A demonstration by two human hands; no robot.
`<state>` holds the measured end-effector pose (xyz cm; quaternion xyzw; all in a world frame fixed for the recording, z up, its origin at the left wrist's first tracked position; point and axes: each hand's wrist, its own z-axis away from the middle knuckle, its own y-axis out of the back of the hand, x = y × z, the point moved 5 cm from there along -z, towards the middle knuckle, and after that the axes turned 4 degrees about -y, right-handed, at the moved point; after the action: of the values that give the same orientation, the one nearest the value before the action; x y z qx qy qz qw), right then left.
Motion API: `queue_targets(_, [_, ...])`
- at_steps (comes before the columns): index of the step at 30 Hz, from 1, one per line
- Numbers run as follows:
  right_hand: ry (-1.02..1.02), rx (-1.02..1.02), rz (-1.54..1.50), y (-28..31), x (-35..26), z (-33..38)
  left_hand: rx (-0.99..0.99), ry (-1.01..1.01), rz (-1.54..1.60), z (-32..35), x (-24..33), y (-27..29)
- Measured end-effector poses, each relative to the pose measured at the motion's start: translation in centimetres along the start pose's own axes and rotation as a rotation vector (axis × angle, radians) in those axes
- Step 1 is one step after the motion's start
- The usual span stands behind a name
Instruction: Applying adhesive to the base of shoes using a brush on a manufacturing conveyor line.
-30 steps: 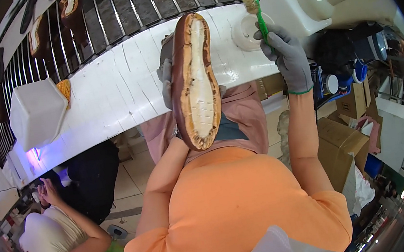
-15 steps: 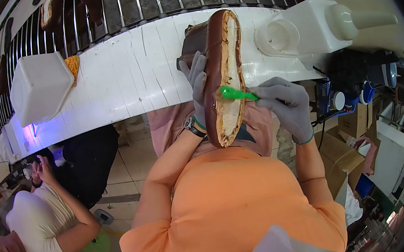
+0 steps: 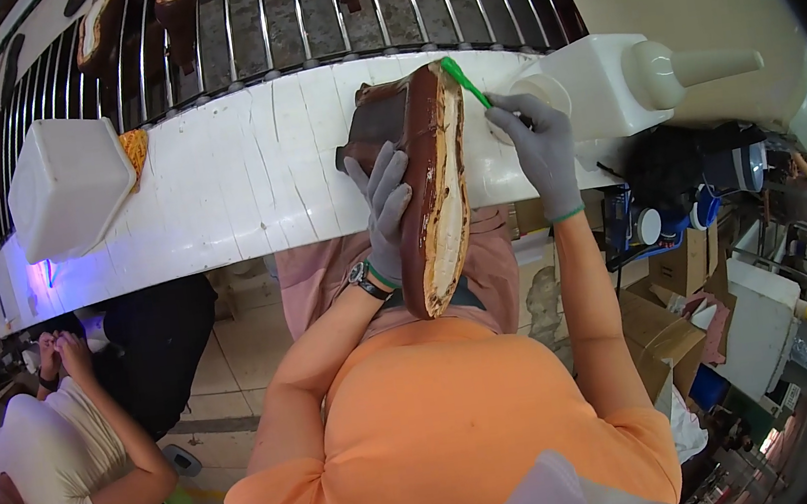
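Observation:
My left hand (image 3: pixel 383 204), in a grey glove, holds a dark brown boot (image 3: pixel 421 189) from its left side. The boot is turned so its bottom faces right, showing a pale, sole-less middle with a tan edge round it. Its dark shaft (image 3: pixel 383 124) reaches over the white table edge. Between the fingers of my right hand (image 3: pixel 541 139), also gloved, is a brush with a green handle (image 3: pixel 465 83). The brush's tip meets the far end of the boot's bottom; its bristles are hard to make out.
A white plastic jug (image 3: pixel 595 87) lies right of the boot on the white table (image 3: pixel 242 171). At the left stands a white container (image 3: pixel 68 187) beside an orange-yellow piece (image 3: pixel 135 152). Beyond is a metal-bar rack (image 3: pixel 294 14) with several boots. A seated person (image 3: pixel 66 455) is at left.
My right hand has carried the brush from the boot's lower middle up to its far end. The boot has shifted slightly left and toward me, its bottom turned more edge-on.

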<state>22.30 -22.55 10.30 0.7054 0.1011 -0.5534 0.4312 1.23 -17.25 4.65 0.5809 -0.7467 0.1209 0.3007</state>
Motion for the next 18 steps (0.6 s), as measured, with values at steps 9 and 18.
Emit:
queue_targets(9, [-0.224, -0.373, 0.032, 1.9, -1.3, 1.9, -0.008, -0.003, -0.030, 0.0, 0.0, 0.3])
queue_targets(18, [-0.062, -0.095, -0.046, 0.1, 0.4, -1.7, -0.020, -0.032, -0.024, -0.2, 0.1, 0.4])
